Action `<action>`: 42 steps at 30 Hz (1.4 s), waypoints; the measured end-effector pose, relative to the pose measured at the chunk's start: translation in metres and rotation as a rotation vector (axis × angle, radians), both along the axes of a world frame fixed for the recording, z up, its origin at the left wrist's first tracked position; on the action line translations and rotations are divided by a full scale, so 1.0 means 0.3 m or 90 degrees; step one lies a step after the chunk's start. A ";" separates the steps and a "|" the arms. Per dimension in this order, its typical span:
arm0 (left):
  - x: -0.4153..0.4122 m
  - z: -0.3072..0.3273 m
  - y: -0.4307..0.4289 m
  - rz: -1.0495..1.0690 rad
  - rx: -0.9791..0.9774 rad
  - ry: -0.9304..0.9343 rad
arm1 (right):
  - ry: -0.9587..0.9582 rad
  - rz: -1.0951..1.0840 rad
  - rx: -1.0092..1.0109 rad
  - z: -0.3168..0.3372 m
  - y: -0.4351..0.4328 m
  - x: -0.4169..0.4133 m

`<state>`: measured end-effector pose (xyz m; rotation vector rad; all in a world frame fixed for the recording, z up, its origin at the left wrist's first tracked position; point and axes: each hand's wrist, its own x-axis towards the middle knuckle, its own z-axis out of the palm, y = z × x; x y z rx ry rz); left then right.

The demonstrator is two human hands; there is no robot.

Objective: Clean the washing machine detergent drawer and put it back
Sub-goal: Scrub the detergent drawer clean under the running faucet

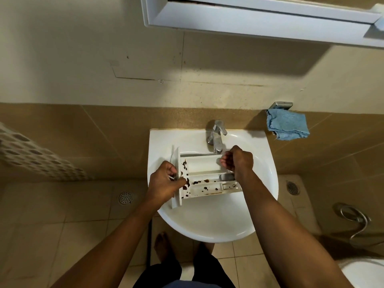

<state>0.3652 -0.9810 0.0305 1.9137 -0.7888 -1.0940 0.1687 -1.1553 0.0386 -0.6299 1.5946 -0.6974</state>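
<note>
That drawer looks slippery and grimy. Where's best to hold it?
By the front panel of the drawer, from the left, as the left hand does: that flat plate juts past the drawer's sides, giving an edge to hook onto.

Your left hand point(164, 181) grips the left-end front panel of the brown-stained white detergent drawer point(203, 165) lying across the sink point(207, 221), while your right hand point(239, 161) curls at its right end, just near of the tap point(217, 136), with a blue cloth point(287, 126) hanging far right.
</note>
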 end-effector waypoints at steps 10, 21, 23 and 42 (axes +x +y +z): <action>-0.004 0.001 -0.046 -0.058 0.001 -0.012 | -0.189 0.095 0.049 0.069 -0.035 0.023; -0.002 -0.022 -0.053 -0.049 0.008 -0.014 | 0.000 0.203 0.114 0.088 -0.071 0.042; 0.003 -0.026 -0.052 -0.043 0.008 -0.011 | 0.090 0.198 0.101 0.078 -0.079 0.024; 0.013 -0.039 -0.057 -0.048 0.024 0.042 | 0.033 0.067 -0.050 0.000 0.015 0.009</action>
